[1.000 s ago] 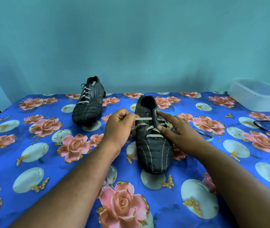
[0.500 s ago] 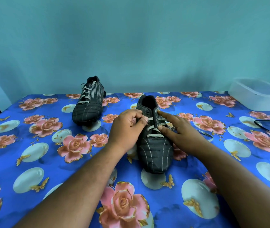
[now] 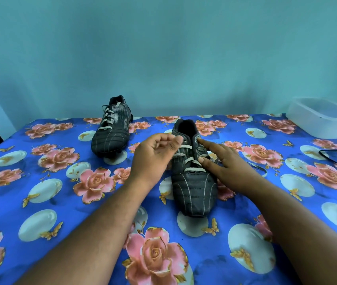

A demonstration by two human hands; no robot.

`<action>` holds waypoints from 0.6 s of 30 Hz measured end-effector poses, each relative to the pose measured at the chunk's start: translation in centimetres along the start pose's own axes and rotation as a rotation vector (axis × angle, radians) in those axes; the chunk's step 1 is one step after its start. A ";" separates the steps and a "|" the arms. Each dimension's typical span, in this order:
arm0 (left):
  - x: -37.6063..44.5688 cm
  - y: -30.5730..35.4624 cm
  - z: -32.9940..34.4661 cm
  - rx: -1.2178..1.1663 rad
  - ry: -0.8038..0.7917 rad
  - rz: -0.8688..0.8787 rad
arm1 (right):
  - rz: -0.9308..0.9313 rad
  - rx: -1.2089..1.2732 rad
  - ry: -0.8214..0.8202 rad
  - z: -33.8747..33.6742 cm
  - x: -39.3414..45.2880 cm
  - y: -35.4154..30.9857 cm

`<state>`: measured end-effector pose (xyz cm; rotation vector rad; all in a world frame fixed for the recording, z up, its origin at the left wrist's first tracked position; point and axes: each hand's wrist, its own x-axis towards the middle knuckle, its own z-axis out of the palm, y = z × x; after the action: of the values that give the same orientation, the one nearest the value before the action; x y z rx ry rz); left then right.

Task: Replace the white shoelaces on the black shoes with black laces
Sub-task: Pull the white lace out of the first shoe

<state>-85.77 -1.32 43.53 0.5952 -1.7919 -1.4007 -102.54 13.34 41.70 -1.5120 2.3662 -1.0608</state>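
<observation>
Left hand (image 3: 155, 155) shifted up since half a second ago, fingers curled, apparently pinching top white lace (image 3: 184, 146) at frame centre; right hand (image 3: 227, 163) flat, fingers apart, steadying near shoe (image 3: 193, 182); unlacing barely begun.

Matt stitched black shoe (image 3: 193, 186) — translucent plastic tub (image 3: 321, 120) — glossy floral tablecloth (image 3: 40, 202)

The left hand (image 3: 153, 157) hides the near shoe's (image 3: 193, 190) left eyelets, so any lace pinch is perhaps unreadable.
</observation>
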 end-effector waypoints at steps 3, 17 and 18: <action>-0.3 -0.5 0.8 0.234 -0.009 0.123 | 0.007 -0.004 0.000 0.0 0.1 0.0; 0.2 0.5 -0.8 -0.172 0.013 -0.197 | 0.004 0.040 -0.006 -0.1 0.0 0.0; 0.2 0.6 -0.8 -0.184 0.011 -0.207 | 0.005 0.044 -0.011 -0.1 0.0 0.0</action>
<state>-85.20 -1.76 44.21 0.7035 -1.6068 -1.6771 -102.56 13.38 41.73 -1.4921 2.3228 -1.0935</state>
